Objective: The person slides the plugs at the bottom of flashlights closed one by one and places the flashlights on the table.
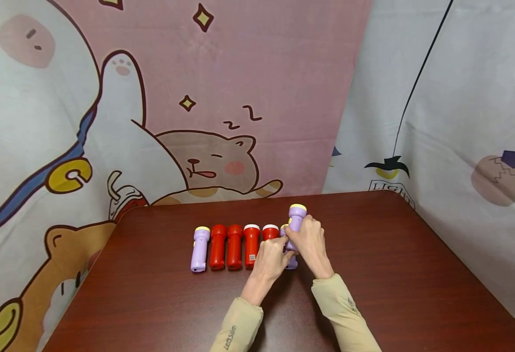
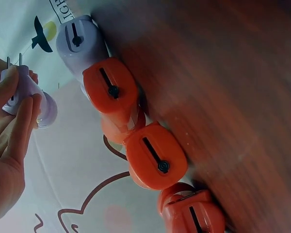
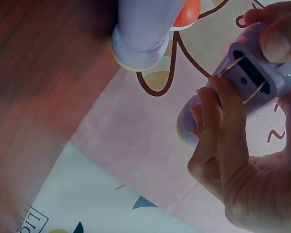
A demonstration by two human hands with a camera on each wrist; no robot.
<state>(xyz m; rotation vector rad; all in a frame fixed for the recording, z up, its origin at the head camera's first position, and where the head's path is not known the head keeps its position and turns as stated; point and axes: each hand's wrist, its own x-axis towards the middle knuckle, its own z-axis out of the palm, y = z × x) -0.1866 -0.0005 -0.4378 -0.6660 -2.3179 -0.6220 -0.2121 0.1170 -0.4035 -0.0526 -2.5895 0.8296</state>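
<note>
The right hand (image 1: 312, 242) grips a lifted purple torch (image 1: 295, 220), its fingers (image 3: 218, 121) curled round the body at the row's 3 o'clock end. The left hand (image 1: 271, 258) pinches the torch's base, where two metal prongs (image 3: 242, 77) stick out. The worktop (image 1: 416, 274) lies bare toward 3 and 6 o'clock. Four red torches (image 1: 234, 246) lie side by side. Three purple ones show: one lifted, one (image 1: 200, 249) at the 9 o'clock end, one (image 1: 290, 263) mostly hidden under the hands.
</note>
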